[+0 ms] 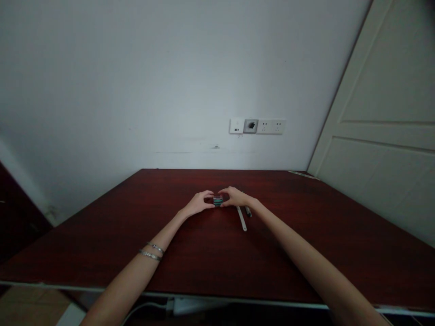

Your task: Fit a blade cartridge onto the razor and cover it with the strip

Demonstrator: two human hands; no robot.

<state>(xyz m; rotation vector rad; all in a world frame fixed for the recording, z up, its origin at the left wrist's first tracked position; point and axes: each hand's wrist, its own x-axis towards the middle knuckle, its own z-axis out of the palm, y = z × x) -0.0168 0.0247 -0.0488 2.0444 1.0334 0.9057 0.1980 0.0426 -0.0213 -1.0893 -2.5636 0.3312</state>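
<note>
A small boxy object [218, 201], dark and teal with a shiny, partly clear look, is at the middle of the table; its exact kind is too small to tell. My left hand [199, 202] grips its left side between thumb and fingers. From the right, my right hand [233, 197] curls its thumb and fingers around the other side. Below the right hand lies a pale flat strip [242, 219] with a small hole at its near end, like a ruler. Beside it is a thin item with a dark end [249, 212], partly hidden by my right wrist.
The dark red wooden table [190, 262] reaches back to a white wall with a row of sockets [271, 126]. A pale panelled door [380, 136] stands along the right side. Below the front edge are a white cable [146, 306] and a white box-like thing [193, 306].
</note>
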